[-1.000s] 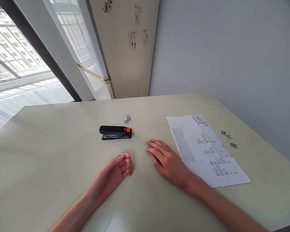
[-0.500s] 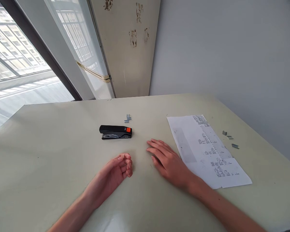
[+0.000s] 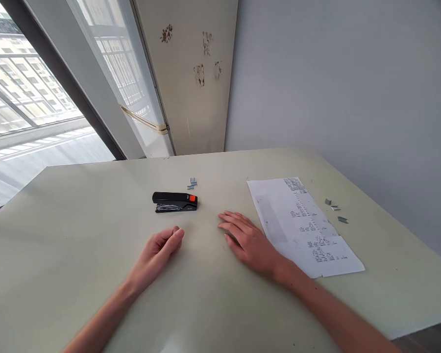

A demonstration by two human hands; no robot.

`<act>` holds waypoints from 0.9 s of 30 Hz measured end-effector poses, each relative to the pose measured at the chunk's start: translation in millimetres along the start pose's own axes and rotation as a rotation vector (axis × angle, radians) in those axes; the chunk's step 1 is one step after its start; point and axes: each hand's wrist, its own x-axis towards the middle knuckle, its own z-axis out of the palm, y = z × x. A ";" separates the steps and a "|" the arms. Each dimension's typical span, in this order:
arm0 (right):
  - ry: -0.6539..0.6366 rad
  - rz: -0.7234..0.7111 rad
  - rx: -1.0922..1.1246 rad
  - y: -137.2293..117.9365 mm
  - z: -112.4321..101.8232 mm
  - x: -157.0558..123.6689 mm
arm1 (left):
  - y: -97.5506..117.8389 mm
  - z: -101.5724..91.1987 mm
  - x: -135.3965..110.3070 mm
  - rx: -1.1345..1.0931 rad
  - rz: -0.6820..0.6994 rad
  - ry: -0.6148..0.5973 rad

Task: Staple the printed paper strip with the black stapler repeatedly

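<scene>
My left hand (image 3: 160,255) rests on the table as a loose fist, thumb on top, and nothing shows in it. Just beyond it lies a black stapler (image 3: 174,201) with an orange patch at its right end; the hand does not touch it. Flat on the table, palm down with fingers stretched out, is my right hand (image 3: 248,242), holding nothing. Beside that hand and its wrist is a printed sheet of paper (image 3: 279,215), whose left edge runs close to the hand.
Behind the stapler are several small strips of staples (image 3: 192,183). More staple strips (image 3: 336,208) lie right of the paper. The pale table (image 3: 95,220) meets a grey wall (image 3: 316,73) on the right; a window (image 3: 22,98) is at the left.
My left hand has turned over and curled from a half-open, palm-showing pose into a fist. My right hand stays flat. The view has shifted slightly.
</scene>
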 end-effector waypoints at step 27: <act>0.148 0.508 -0.188 33.4 -53.9 -176.2 | -23.5 -44.4 48.1 0.682 0.483 0.625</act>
